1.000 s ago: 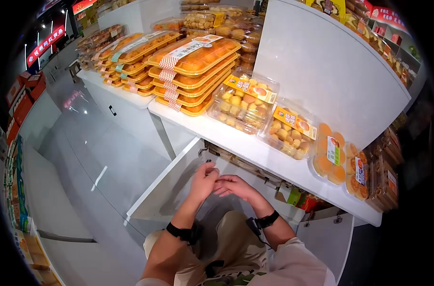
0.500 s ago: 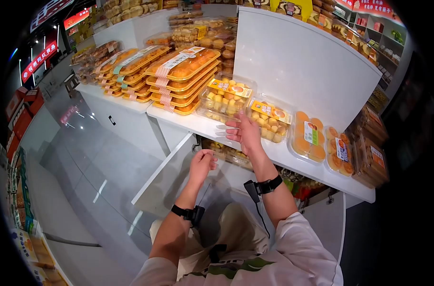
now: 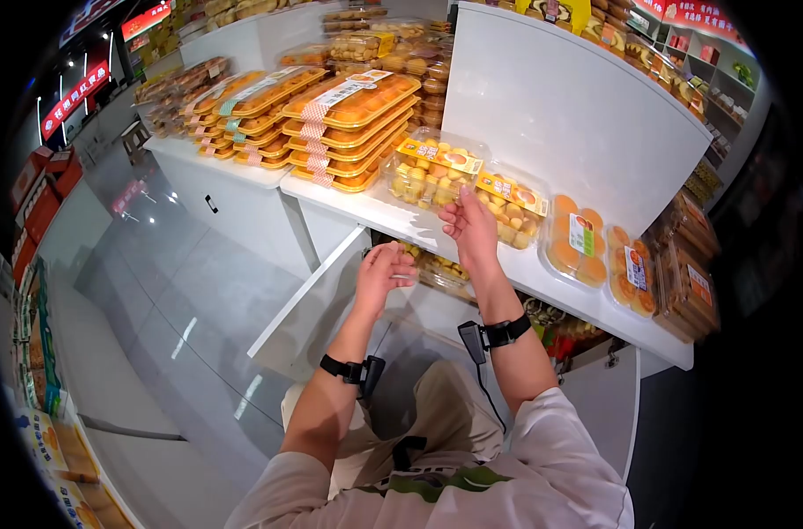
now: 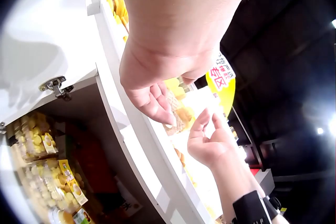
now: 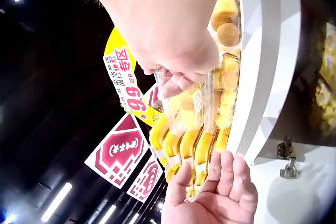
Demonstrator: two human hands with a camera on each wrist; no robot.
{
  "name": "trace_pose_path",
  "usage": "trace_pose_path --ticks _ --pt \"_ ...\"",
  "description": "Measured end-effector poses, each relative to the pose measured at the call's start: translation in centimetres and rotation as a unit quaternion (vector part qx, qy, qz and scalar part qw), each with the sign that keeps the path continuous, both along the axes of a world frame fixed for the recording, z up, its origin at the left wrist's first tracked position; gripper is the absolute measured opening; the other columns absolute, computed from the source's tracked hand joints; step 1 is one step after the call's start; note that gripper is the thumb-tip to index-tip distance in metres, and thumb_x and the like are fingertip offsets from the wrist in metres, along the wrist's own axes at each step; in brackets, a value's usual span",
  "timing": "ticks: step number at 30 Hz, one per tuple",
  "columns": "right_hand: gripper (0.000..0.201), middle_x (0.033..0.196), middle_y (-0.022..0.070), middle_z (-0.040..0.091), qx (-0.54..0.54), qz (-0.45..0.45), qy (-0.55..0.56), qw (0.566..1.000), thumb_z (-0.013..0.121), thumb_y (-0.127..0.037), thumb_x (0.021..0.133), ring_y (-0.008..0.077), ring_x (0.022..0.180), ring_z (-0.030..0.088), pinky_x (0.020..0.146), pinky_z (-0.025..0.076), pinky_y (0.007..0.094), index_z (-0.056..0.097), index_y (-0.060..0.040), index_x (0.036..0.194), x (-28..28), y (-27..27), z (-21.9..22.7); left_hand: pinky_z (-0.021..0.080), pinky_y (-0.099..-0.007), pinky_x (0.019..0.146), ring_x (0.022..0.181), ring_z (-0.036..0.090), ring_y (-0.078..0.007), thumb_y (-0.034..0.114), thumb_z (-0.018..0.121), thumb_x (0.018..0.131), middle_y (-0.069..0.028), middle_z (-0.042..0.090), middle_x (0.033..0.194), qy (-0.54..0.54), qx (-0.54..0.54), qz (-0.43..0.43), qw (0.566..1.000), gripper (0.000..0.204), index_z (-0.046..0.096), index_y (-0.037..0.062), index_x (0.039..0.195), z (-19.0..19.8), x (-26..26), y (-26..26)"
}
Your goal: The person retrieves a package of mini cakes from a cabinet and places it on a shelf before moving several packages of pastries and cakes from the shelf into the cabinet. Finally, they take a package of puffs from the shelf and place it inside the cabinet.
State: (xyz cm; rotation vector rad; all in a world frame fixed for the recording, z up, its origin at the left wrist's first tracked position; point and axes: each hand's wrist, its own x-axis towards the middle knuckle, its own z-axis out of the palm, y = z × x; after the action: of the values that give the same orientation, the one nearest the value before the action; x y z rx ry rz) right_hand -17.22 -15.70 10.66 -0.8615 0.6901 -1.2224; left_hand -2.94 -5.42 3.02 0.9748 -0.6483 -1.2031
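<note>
My right hand point(image 3: 472, 231), its fingers loosely bent, is raised at the counter's front edge. It overlaps the near corners of two clear boxes of small round cakes, the left box point(image 3: 426, 187) and the right box point(image 3: 516, 227), both with yellow labels. Lower and to the left, my left hand point(image 3: 384, 275) hovers near the open cabinet door point(image 3: 309, 304), with relaxed fingers and nothing held. In the right wrist view the left hand point(image 5: 215, 203) is palm up, fingers spread. More boxed cakes point(image 4: 52, 184) lie inside the cabinet under the counter.
Orange-trayed cake packs point(image 3: 353, 132) are stacked on the white counter point(image 3: 379, 210) to the left. Right of the hands lie a box of round buns point(image 3: 578, 242), another bun box point(image 3: 632, 273) and stacked brown packs point(image 3: 688, 291). A white partition point(image 3: 569, 115) rises behind; a second door point(image 3: 600, 397) hangs open.
The hands, close together low before the cabinet, have parted. The right rose to the boxes on the counter; the left moved up slightly. The view has shifted a little.
</note>
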Motion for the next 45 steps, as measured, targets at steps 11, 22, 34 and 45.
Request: trace_pose_path --ticks 11,22,34,45 --pt "0.021 0.063 0.0011 0.047 0.004 -0.013 -0.071 0.997 0.059 -0.016 0.089 0.0109 0.053 0.048 0.051 0.041 0.0255 0.044 -0.0118 0.076 -2.0 6.4 -3.4 0.052 -0.0468 0.089 0.116 0.056 -0.0316 0.051 0.044 0.097 -0.019 0.052 0.131 0.152 -0.15 -0.102 0.972 0.064 0.038 0.001 0.137 3.4 2.0 1.6" --pt "0.02 0.096 0.0079 0.062 -0.025 0.237 0.109 0.965 0.056 -0.017 0.091 0.0156 0.078 0.061 0.067 0.053 0.031 0.054 -0.0047 0.107 -7.6 10.2 -14.7 0.049 -0.0344 0.094 0.109 0.061 -0.0213 0.011 0.069 0.082 -0.0127 0.06 0.121 0.045 0.006 -0.163 0.986 0.056 0.044 -0.0013 0.131 1.4 5.6 2.1" --pt "0.06 0.126 0.0101 0.057 0.091 0.259 0.053 0.96 0.066 -0.008 0.084 0.0199 0.111 0.059 0.094 0.048 0.0337 0.04 -0.0004 0.137 -9.5 12.5 -18.1 0.048 -0.033 0.091 0.11 0.058 -0.0178 0.021 0.07 0.085 -0.0078 0.059 0.119 -0.062 0.085 -0.299 0.948 0.061 0.041 0.0036 0.137 -1.0 3.3 2.5" --pt "0.06 0.13 0.0141 0.056 0.299 0.409 0.065 0.86 0.063 -0.013 0.084 0.0274 0.11 0.062 0.088 0.054 0.0425 0.04 -0.002 0.138 -16.1 13.7 -26.3 0.054 -0.0312 0.057 0.069 0.06 -0.0185 0.048 0.068 0.085 -0.0157 0.059 0.1 -0.279 0.227 -0.306 0.882 0.078 0.038 0.0025 0.139 -6.2 1.1 2.1"
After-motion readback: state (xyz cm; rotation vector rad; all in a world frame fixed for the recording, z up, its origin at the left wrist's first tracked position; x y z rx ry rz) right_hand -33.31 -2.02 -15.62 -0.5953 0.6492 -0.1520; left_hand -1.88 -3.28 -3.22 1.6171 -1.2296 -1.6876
